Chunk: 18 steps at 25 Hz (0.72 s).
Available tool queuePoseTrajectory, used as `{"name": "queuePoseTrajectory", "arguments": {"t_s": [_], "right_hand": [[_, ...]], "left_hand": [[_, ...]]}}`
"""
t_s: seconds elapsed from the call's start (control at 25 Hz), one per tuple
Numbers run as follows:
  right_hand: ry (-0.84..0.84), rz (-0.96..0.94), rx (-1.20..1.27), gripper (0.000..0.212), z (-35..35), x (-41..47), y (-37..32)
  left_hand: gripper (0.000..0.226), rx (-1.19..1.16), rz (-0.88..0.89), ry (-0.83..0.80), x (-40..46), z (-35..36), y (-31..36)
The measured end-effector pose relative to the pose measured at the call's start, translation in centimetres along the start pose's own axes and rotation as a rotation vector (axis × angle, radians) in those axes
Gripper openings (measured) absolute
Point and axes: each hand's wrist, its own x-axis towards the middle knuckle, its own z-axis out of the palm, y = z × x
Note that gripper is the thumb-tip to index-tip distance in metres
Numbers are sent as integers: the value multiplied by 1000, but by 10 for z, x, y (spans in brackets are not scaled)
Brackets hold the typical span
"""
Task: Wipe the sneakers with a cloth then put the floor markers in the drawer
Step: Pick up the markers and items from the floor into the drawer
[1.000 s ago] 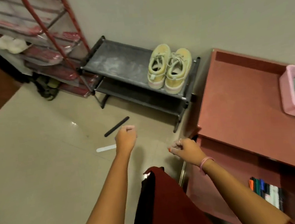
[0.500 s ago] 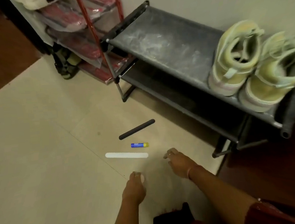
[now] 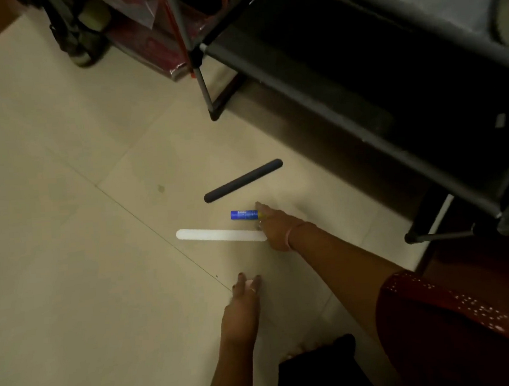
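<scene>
pale tiled floor point(image 3: 70, 268), dim light. right hand point(image 3: 276, 229) at blue marker point(image 3: 244, 215), fingertips touching its 3 o'clock end; grip not discernible. white marker point(image 3: 220, 235) at 6, black marker point(image 3: 243, 180) at 12. left hand point(image 3: 241, 312) relaxed, empty. advised: close firmly, avoid rolling.

The right hand point(image 3: 276, 229) reaches down to the tiled floor point(image 3: 70, 268), its fingers at the yellow-capped end of a small blue marker point(image 3: 244, 215) and its heel over the near end of a white flat stick point(image 3: 220, 235) (whether it grips either is unclear). Beyond its fingertips lies a black stick point(image 3: 243, 181), apart from both. The left hand point(image 3: 241, 309) hovers nearer the body with fingers extended, and a black shoe rack point(image 3: 344, 73) stands beyond the right hand.
</scene>
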Motion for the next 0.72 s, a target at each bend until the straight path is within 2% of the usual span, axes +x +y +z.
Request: {"name": "queuePoseTrajectory", "arguments": {"t_s": [0.08, 0.16, 0.32, 0.44, 0.56, 0.72], "right_hand": [[-3, -16, -79, 58, 5, 15, 0], [31, -15, -171, 54, 7, 22, 0], [272, 36, -111, 29, 8, 4, 7], [357, 84, 11, 25, 7, -30, 19], [409, 52, 193, 22, 4, -69, 23], [498, 77, 575, 13, -18, -143, 14]], "left_hand": [[44, 12, 60, 24, 0, 6, 0], [48, 120, 142, 67, 0, 10, 2], [59, 10, 68, 118, 0, 12, 1], [50, -70, 37, 113, -2, 10, 6], [36, -199, 3, 98, -13, 0, 19], [40, -267, 139, 202, -42, -31, 64]]}}
